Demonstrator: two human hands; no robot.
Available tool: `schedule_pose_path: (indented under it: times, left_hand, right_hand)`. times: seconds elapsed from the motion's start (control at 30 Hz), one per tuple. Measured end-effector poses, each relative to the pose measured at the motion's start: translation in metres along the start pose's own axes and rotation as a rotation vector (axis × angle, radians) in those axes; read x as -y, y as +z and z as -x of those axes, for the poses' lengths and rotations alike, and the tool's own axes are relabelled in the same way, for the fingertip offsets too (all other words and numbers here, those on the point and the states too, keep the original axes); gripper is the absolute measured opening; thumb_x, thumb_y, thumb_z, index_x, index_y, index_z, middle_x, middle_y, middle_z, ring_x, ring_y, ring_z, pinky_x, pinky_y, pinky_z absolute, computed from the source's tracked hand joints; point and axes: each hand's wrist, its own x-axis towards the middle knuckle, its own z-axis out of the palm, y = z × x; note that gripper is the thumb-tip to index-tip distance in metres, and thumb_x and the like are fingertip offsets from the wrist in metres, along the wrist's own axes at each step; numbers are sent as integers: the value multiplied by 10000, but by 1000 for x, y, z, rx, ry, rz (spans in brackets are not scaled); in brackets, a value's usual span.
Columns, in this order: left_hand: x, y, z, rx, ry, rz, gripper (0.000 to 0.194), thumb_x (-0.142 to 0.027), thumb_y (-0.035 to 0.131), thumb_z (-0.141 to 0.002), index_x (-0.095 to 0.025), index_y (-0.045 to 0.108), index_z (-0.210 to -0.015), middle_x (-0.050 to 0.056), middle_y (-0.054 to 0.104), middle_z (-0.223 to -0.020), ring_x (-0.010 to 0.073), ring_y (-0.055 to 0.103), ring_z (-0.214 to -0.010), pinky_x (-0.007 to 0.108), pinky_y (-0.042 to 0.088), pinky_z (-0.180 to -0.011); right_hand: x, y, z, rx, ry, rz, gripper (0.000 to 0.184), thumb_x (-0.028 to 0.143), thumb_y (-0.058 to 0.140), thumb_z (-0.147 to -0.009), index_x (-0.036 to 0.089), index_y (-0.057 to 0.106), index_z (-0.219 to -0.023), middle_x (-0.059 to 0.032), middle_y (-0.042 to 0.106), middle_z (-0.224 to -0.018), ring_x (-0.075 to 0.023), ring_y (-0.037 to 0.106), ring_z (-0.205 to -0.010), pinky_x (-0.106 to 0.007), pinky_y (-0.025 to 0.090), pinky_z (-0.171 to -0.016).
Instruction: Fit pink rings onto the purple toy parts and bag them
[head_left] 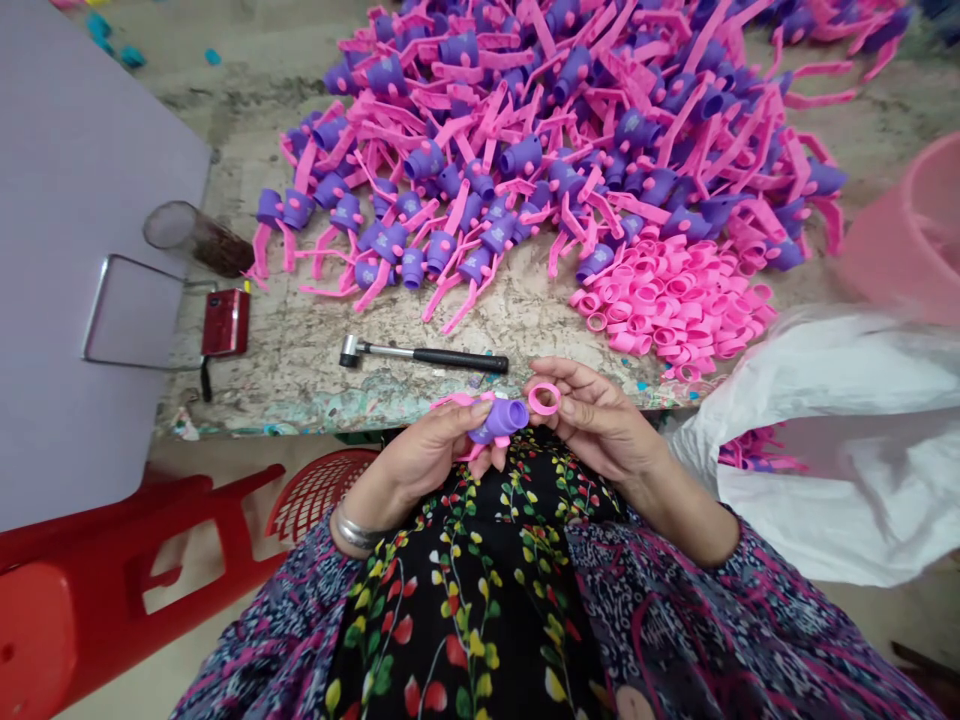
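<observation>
My left hand point(442, 440) is closed around a purple plastic cylinder with pink arms point(496, 420), its open threaded-looking end facing right. Between the thumb and fingers of my right hand point(596, 415) is a pink plastic ring point(544, 399), held just right of that end and apart from it. Just beyond my hands, a small hammer point(427, 356) with a black grip lies on the worktable point(300, 330). A heap of similar purple and pink pieces point(525, 150) covers the far side. Loose pink rings point(675, 300) form a pile in front of it, to the right.
At the left are a clear jar point(199, 238), a red box-like device point(226, 322) and a pale panel point(82, 230). A red chair point(112, 590) and a red basket point(319, 490) sit below. On the right are a pink tub point(892, 235) and a white sack point(847, 510) with pieces inside.
</observation>
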Motion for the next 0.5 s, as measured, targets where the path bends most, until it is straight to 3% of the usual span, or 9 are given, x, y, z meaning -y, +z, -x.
schedule_pose_path:
  times: [0.17, 0.5]
  left_hand:
    - [-1, 4, 2, 9, -17, 17, 449, -556, 628, -801, -117, 665, -716, 48, 653, -565, 76, 525, -408, 189, 372, -422]
    - [0, 6, 2, -8, -38, 15, 424, -519, 559, -866, -130, 632, -712, 26, 637, -551, 60, 497, -407, 182, 343, -425]
  right_hand:
    - [0, -3, 0, -40, 22, 5, 281, 290, 837, -732, 196, 747, -981, -4, 737, -878, -81, 679, -748, -180, 561, -759]
    - [-3, -8, -4, -18, 129, -140, 310, 299, 823, -749, 155, 679, -984, -2, 707, -766, -80, 675, -642, -155, 576, -629]
